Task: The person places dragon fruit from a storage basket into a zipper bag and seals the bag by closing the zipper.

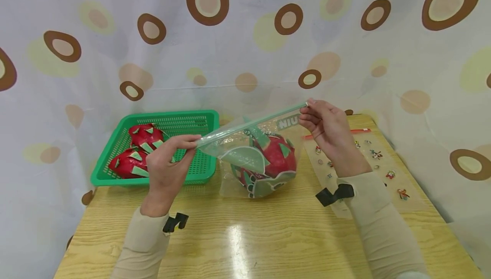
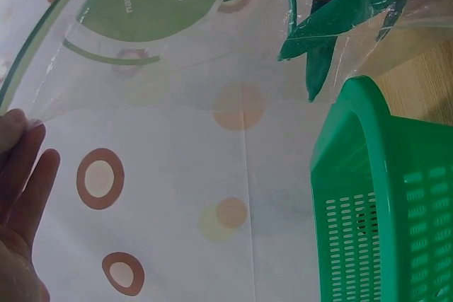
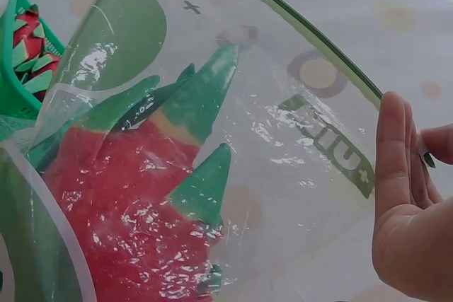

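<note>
A clear zip bag (image 1: 251,151) with a green seal strip (image 1: 253,122) stands on the wooden table (image 1: 249,236), holding a red dragon fruit (image 1: 278,155) with green scales. My left hand (image 1: 168,164) pinches the seal's left end, and my right hand (image 1: 326,132) pinches its right end, so the strip is stretched between them. In the right wrist view the fruit (image 3: 134,210) shows through the plastic beside my fingers (image 3: 396,153). The left wrist view shows the bag's film (image 2: 141,26) above my fingers (image 2: 25,175).
A green plastic basket (image 1: 192,121) at the back left holds two more dragon fruits (image 1: 136,153). Another flat zip bag (image 1: 368,164) with small printed figures lies at the right. A dotted curtain (image 1: 245,36) hangs behind the table. The basket (image 2: 382,203) fills the left wrist view's right side.
</note>
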Available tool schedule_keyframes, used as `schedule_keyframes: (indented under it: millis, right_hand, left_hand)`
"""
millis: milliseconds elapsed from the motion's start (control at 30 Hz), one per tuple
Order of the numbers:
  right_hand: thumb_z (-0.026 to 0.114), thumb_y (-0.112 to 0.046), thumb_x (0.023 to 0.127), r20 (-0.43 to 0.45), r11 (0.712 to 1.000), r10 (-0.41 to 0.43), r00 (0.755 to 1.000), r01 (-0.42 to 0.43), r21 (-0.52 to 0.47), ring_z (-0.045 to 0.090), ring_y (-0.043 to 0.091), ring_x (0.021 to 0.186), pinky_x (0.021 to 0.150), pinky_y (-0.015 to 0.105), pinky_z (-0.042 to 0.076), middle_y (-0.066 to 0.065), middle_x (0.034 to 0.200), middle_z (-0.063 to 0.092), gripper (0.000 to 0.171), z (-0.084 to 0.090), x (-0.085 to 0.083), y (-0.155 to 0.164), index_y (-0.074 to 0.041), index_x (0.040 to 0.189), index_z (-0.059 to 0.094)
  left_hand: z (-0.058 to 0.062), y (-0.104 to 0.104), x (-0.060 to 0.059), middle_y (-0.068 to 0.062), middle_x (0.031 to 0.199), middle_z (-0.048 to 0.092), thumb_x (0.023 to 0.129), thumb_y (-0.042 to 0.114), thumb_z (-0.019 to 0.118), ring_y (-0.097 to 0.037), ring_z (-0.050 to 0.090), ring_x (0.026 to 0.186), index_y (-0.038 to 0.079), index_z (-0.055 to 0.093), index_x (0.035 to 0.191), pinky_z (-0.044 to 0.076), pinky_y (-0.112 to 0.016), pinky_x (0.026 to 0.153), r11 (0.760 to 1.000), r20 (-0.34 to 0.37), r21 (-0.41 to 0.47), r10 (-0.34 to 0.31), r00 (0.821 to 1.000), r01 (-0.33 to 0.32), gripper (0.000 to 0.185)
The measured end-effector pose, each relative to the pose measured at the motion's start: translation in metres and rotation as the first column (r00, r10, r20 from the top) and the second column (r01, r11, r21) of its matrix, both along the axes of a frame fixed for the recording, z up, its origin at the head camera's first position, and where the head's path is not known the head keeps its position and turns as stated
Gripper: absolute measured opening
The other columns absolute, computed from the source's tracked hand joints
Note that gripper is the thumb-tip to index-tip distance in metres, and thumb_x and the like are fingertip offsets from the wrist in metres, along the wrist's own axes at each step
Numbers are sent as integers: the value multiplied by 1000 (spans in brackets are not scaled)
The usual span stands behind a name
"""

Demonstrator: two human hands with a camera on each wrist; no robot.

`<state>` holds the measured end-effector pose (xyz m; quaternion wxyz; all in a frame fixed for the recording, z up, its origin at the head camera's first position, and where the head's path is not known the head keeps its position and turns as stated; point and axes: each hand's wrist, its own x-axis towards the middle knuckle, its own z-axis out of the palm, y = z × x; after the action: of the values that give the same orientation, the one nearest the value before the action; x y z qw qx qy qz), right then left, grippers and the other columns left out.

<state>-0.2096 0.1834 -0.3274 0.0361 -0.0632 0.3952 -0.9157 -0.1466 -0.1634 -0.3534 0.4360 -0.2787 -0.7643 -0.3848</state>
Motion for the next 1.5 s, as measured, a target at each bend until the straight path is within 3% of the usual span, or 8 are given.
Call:
schedule_keyframes:
  millis: [200,500,733,900,1033,1300,1400,1500]
  right_hand:
    - [63,-8,97,-22,999,18,1000,-17,35,72,18,68,68,26,60,11,79,73,9,-3,1,2,-1,94,67]
    - [61,-12,98,-155,945,-5,988,56,322,69,16,76,65,26,60,6,89,71,11,-18,12,7,-3,104,57]
    - [65,-18,96,-178,748,-86,980,181,639,57,12,80,67,18,54,3,100,57,32,-46,24,6,-8,123,50]
    - [68,-22,95,-94,589,80,992,29,808,49,21,122,90,20,51,9,137,44,66,-77,31,3,-14,148,30]
    - [74,-26,90,2,529,225,974,-124,840,40,36,136,99,36,51,14,151,33,89,-97,35,-2,-29,156,14]
    - [78,-24,85,-12,520,240,971,-118,846,39,33,138,106,49,47,10,149,37,97,-109,39,-7,-32,155,11]
    - [78,-26,86,2,519,249,968,-135,844,38,32,139,108,49,45,9,151,36,95,-110,41,-9,-32,155,12]
    - [76,-26,87,11,522,254,967,-146,840,39,34,139,109,50,44,10,152,36,93,-112,43,-9,-33,155,12]
  left_hand:
    - [-3,4,-1,-18,98,76,77,-15,74,-17,74,92,-7,69,91,55,-19,87,982,82,166,-102,991,87,17]
    - [-5,8,3,5,102,73,88,-7,68,-12,72,94,-9,61,97,57,-24,87,901,298,425,-232,926,89,12]
    - [-7,10,1,6,102,71,89,-7,66,-12,72,94,-11,59,99,58,-25,85,881,299,461,-269,916,108,13]
    - [-8,12,0,3,103,69,91,-5,65,-12,71,93,-11,58,104,58,-24,83,850,321,514,-318,892,118,16]
    - [-14,17,0,0,109,67,93,2,66,-14,68,102,-4,60,119,56,-21,87,847,443,528,-336,832,61,27]
    - [-47,44,4,-6,153,39,90,19,73,-27,42,142,22,35,152,43,-37,111,912,752,408,-350,558,22,72]
    - [-64,56,4,-5,160,27,83,22,82,-28,30,148,28,20,157,35,-49,117,929,776,369,-324,540,27,97]
    - [-79,68,2,-7,159,26,75,23,88,-27,28,147,27,15,158,30,-55,118,947,759,319,-283,587,45,111]
